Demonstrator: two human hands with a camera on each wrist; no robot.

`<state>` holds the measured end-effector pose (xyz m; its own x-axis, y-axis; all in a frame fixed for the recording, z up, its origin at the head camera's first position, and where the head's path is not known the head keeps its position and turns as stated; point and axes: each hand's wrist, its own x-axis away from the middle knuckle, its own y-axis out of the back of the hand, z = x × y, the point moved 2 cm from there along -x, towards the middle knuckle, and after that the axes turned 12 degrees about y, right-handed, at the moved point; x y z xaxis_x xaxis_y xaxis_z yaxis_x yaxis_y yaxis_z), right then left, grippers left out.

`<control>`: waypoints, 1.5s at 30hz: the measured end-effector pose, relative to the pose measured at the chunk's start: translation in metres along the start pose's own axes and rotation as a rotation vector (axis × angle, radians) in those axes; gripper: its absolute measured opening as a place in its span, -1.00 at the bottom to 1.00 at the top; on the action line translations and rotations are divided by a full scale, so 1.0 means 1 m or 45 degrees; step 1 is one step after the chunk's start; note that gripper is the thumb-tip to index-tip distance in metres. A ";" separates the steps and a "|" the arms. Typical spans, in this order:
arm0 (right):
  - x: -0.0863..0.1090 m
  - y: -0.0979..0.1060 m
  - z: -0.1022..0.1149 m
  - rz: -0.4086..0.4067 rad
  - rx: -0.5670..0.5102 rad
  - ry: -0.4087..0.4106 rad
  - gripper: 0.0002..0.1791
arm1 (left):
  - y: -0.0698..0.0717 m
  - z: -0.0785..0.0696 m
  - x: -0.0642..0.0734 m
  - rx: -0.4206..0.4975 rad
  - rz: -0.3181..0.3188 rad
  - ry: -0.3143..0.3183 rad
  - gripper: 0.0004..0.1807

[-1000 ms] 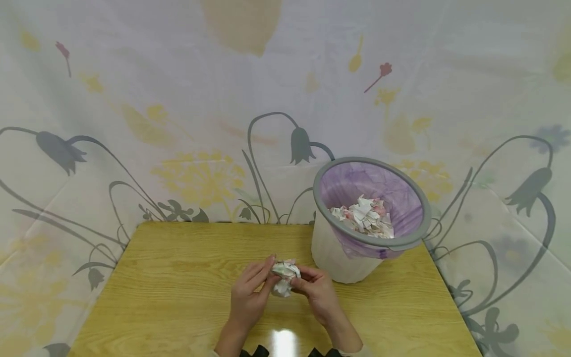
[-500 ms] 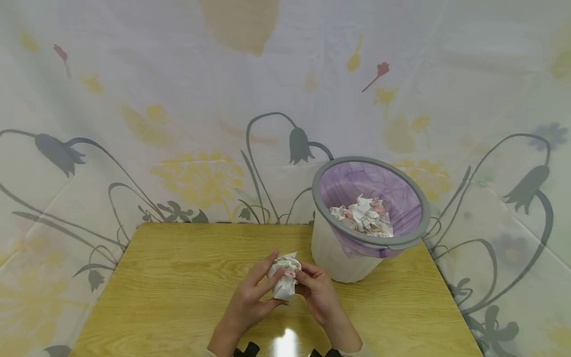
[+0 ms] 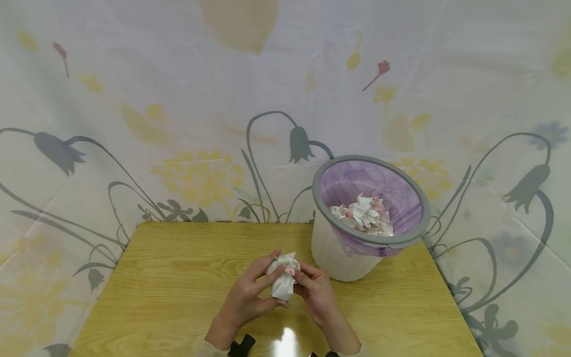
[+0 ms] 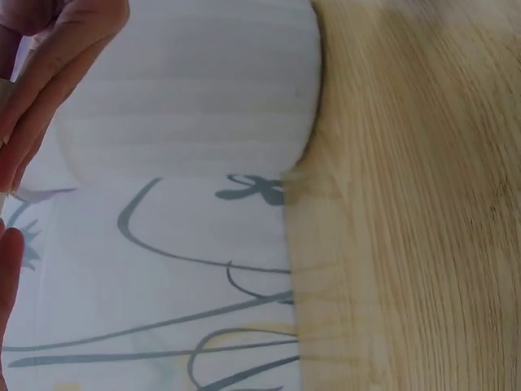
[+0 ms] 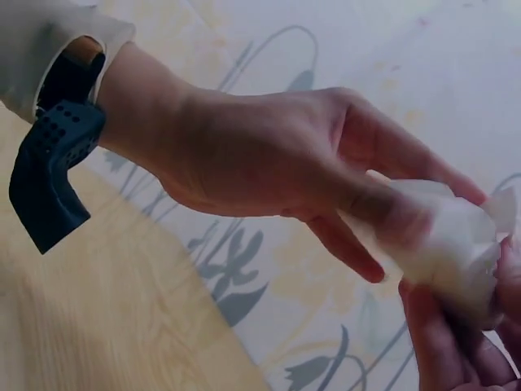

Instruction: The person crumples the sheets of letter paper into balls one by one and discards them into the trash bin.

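Note:
In the head view a crumpled wad of white paper point(image 3: 282, 286) with pink and green patches is held between both hands above the table. My left hand point(image 3: 247, 296) grips it from the left, with fingers across its upper side and the thumb near its lower end. From the right, my right hand point(image 3: 317, 296) pinches the wad's edge with thumb and fingers. In the right wrist view the paper wad point(image 5: 452, 236) looks blurred, with a hand on either side. The left wrist view shows fingers point(image 4: 41, 94) at its left border, while most of the paper is out of frame.
A white wastebasket point(image 3: 341, 255) with a grey rim and purple liner stands right of the hands. Crumpled paper scraps point(image 3: 367, 215) lie inside it. The wooden table point(image 3: 178, 277) ends at a flower-printed cloth point(image 3: 187, 99) behind and at the sides.
Over the second, my left hand has shifted its hold and spread its fingers around the paper, which now shows a smoother white side. The right hand stays nearly in place.

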<state>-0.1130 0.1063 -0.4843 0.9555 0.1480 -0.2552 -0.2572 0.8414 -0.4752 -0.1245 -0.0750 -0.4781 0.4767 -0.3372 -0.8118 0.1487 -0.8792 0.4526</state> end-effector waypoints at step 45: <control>0.002 -0.012 0.007 0.146 0.367 0.334 -0.44 | -0.009 -0.002 -0.012 0.504 -0.426 0.268 -0.76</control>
<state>-0.1070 0.1005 -0.4734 0.8441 0.1429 -0.5167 -0.2733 0.9439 -0.1854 -0.1296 -0.0620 -0.4722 0.6282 0.0208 -0.7777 0.0041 -0.9997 -0.0235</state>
